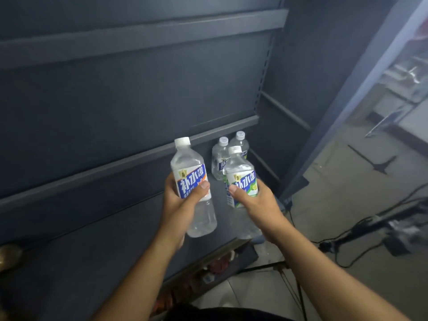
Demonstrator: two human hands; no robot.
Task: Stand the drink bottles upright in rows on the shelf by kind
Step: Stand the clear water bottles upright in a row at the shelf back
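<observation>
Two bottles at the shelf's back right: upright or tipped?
Upright: rear-left bottle and rear-right bottle stand caps up on the shelf.

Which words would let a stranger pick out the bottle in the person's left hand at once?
Find the dark grey shelf with two standing bottles at its right end. In front, the left hand and right hand each grip a clear white-capped bottle; take the left-hand bottle. Its blue label carries an orange patch, where the right-hand bottle shows green.
</observation>
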